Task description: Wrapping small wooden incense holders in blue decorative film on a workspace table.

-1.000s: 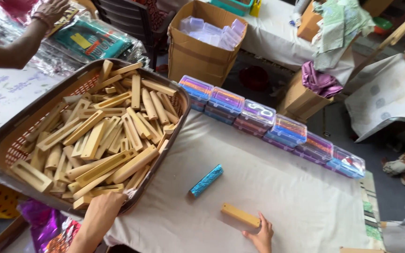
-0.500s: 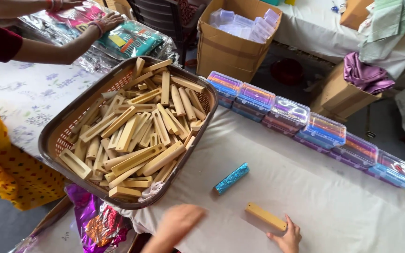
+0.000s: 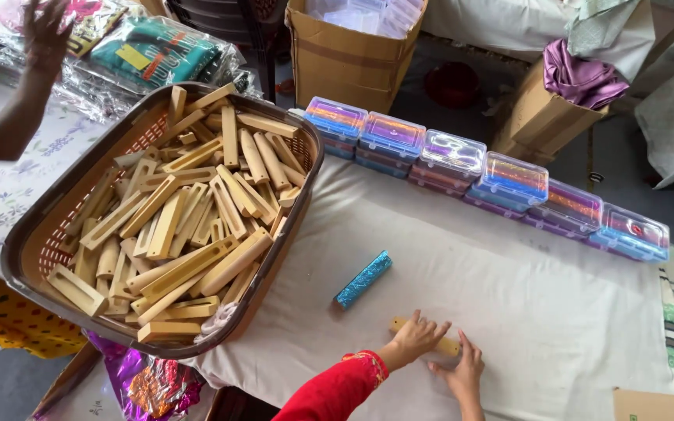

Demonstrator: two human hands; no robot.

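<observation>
Tabletop (image 3: 524, 312): covered by a pale cloth, running from the near left to the far right; its near edge is cut off by the frame.
Basket (image 3: 37, 242): a brown woven plastic tray on the left, tilted up on the tabletop's left end, heaped with pale wooden blocks (image 3: 185, 218); far too many, and too overlapped, to count.
Cardboard boxes: one open box (image 3: 349, 54) at the far middle holding clear packets, another (image 3: 540, 117) at the far right with purple cloth on it.
Clear cases (image 3: 481, 171): six stacks in a row along the far edge of the tabletop, clear lids with shimmering colours beneath; how many layers each stack has is hard to make out.
Blue stick (image 3: 363, 279): one, wrapped in glittery blue foil, lying slantwise in the middle of the tabletop, just left and far of the hands.
Wooden block under the hands (image 3: 397, 323): one, plain pale wood, long and flat, lying on the cloth near the front; only its left end and a sliver between the hands show.
Left hand (image 3: 415, 337): red sleeve, fingers spread and pressed flat on the block.
Right hand (image 3: 462, 366): fingers resting on the block's right end, not closed round it.
Another person's arm (image 3: 21, 93): far left, hand raised and open above wrapped packets.
</observation>
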